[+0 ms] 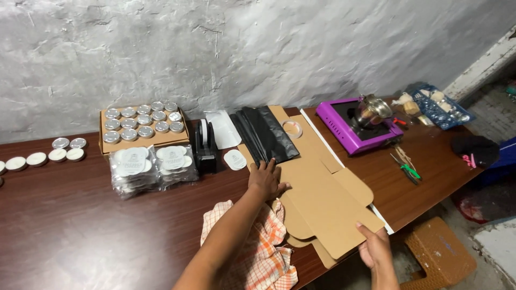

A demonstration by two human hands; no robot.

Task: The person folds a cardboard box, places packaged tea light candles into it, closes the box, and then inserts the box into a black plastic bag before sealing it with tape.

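Two hands rest on one flat, unfolded cardboard box blank (322, 198) that lies on the dark wooden desk (70, 225). The left hand (266, 180) presses down on the blank's upper left edge with its fingers (269, 165) spread and flat, gripping nothing. The right hand (373, 248) has its fingers curled around the blank's near corner, where the card overhangs the desk's front edge, thumb on top.

Under the left forearm lies a crumpled orange-and-white checked cloth (258, 252), touching the blank's lower flaps. Just beyond the left hand a stack of black plastic bags (266, 134) rests on the far end of the cardboard, with a roll of clear tape (292, 129) beside it. To the left of the bags sit a round white label (235, 159), a black tape dispenser (205, 144) and two clear packs of white round candles (153, 167). Behind those stands a cardboard tray of silver tins (142, 122); more loose tins and candles lie near the desk's left end. To the right, well apart from the hands, are green-handled pliers (408, 171), a purple hot plate (352, 126) carrying a metal pot (373, 109), and a blue tray (443, 106).
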